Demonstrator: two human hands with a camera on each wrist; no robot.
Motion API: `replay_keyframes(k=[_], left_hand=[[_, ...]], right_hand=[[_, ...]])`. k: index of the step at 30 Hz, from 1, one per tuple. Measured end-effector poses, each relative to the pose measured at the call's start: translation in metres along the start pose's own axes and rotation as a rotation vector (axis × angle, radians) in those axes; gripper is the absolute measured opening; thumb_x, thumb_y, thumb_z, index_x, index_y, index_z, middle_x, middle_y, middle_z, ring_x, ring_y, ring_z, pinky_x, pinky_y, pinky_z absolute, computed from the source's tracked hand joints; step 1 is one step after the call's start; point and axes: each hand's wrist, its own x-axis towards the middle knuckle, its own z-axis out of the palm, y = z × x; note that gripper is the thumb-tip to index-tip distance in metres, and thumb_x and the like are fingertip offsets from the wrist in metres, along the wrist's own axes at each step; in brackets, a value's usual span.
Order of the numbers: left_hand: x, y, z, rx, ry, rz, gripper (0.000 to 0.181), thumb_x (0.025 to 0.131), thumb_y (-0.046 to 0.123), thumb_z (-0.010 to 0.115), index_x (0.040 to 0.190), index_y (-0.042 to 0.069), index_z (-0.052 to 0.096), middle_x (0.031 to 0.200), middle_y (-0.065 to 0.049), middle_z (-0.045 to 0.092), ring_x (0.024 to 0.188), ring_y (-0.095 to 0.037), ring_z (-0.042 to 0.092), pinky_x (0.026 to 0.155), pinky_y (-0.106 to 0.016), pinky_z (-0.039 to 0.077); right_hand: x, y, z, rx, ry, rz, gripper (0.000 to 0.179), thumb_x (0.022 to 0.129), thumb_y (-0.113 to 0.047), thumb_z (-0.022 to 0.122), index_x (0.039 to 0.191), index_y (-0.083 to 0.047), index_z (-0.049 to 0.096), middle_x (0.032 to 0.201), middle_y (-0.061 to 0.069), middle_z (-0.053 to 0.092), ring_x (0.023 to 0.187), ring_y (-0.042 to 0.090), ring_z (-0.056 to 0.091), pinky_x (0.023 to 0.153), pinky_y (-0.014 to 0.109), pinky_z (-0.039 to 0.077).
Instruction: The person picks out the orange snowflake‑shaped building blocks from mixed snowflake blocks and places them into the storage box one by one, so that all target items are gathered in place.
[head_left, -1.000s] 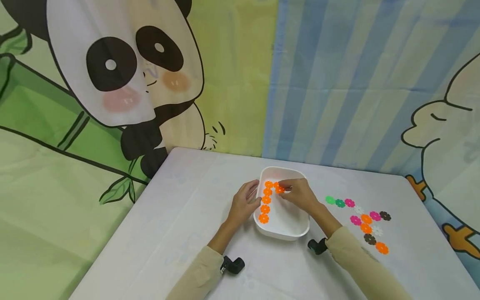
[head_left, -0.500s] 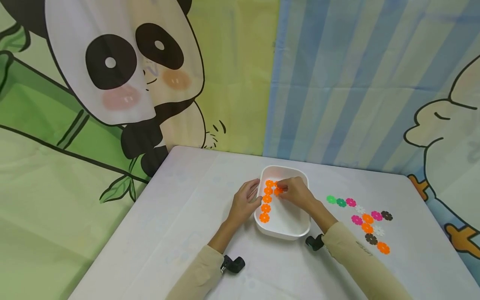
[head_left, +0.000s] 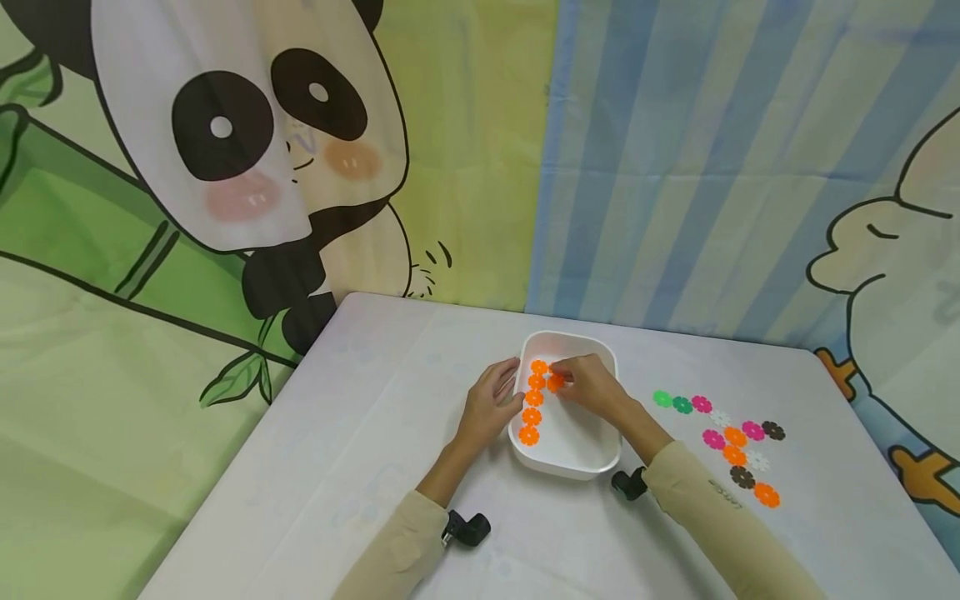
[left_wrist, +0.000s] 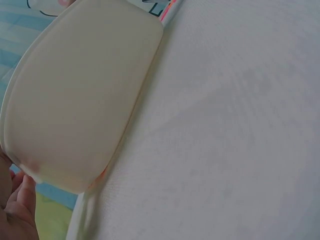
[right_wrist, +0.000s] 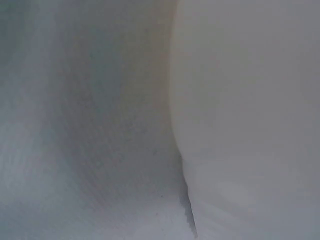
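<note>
- Hanging behind everything, a printed backdrop [head_left: 465, 167] shows a large panda [head_left: 150, 83] at left and blue stripes further right.
- The desk [head_left: 360, 467], pale and flat, carries the rest.
- A white tray [head_left: 579, 433] with rounded corners sits on it between the two hands.
- The left hand [head_left: 483, 407], fingers relaxed and thumb apart from them, rests against the tray's left rim; the right hand [head_left: 592, 383] reaches inside, thumb and fingertips pinching an orange piece [head_left: 554, 384].
- Two small black devices [head_left: 468, 529] sit at the wrists.
- Five flower-shaped orange discs [head_left: 532, 416] run in a column along the tray's left side; the pinched piece is just beside their far end. Another orange bit near those fingertips is mostly hidden.
- Right of the tray, well apart from it, lie loose flower-shaped counters [head_left: 734, 455]: green, pink, white, orange and dark.
</note>
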Motion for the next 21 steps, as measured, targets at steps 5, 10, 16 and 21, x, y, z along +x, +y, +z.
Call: replay_keyframes(k=[5, 10, 16, 21], left_hand=[[0.000, 0.000, 0.000, 0.008, 0.000, 0.004, 0.053, 0.087, -0.013, 0.061, 0.136, -0.015, 0.042, 0.138, -0.034, 0.042, 0.132, -0.042, 0.043, 0.105, -0.049, 0.040], [0.000, -0.001, 0.000, 0.009, -0.002, 0.011, 0.053, 0.087, -0.013, 0.061, 0.136, -0.016, 0.041, 0.138, -0.035, 0.042, 0.131, -0.043, 0.043, 0.105, -0.049, 0.040], [0.000, -0.001, 0.001, 0.016, 0.018, 0.015, 0.052, 0.086, -0.014, 0.060, 0.135, -0.015, 0.042, 0.137, -0.034, 0.043, 0.130, -0.043, 0.044, 0.105, -0.048, 0.041], [-0.001, 0.001, 0.003, 0.033, 0.039, 0.000, 0.052, 0.086, -0.014, 0.061, 0.135, -0.014, 0.044, 0.137, -0.032, 0.045, 0.130, -0.041, 0.045, 0.105, -0.045, 0.042]], right_hand=[[0.000, 0.002, 0.000, 0.004, -0.009, -0.020, 0.039, 0.078, -0.003, 0.080, 0.115, 0.001, 0.070, 0.110, 0.015, 0.071, 0.096, 0.027, 0.069, 0.083, 0.037, 0.059], [-0.001, 0.002, -0.001, 0.032, 0.011, -0.038, 0.038, 0.077, -0.001, 0.080, 0.114, 0.002, 0.071, 0.108, 0.016, 0.071, 0.094, 0.030, 0.070, 0.081, 0.039, 0.059], [-0.005, 0.004, -0.007, 0.163, 0.105, -0.097, 0.037, 0.078, -0.001, 0.080, 0.113, 0.004, 0.070, 0.107, 0.018, 0.071, 0.096, 0.035, 0.069, 0.082, 0.043, 0.058], [-0.017, 0.008, -0.029, 0.219, 0.171, -0.114, 0.039, 0.078, 0.000, 0.080, 0.115, 0.002, 0.070, 0.112, 0.016, 0.070, 0.098, 0.035, 0.068, 0.080, 0.042, 0.059]])
